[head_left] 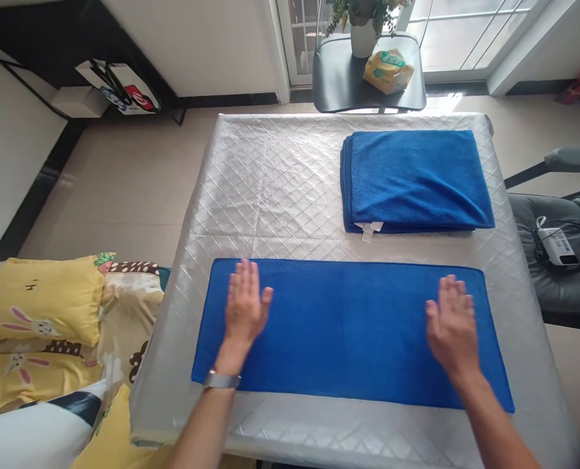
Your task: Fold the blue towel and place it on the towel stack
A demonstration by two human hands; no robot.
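A silver-covered table (290, 189) holds a blue towel (343, 326) spread flat across its near side; beyond lies a folded blue stack (416, 179). The left hand (243, 306) and right hand (452, 329), fingers together, thumbs apart, seemingly touch the towel.

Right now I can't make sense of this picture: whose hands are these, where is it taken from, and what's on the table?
There is no machine here, only a person's two bare hands. The single picture comes from a camera worn on that person's head, looking forward and down. The left hand, with a metallic wristband, and the right hand appear to rest palm down on a flat blue towel; neither grips anything. Beyond it lies a stack of folded blue cloth, also on the silvery, diamond-patterned tablecloth.
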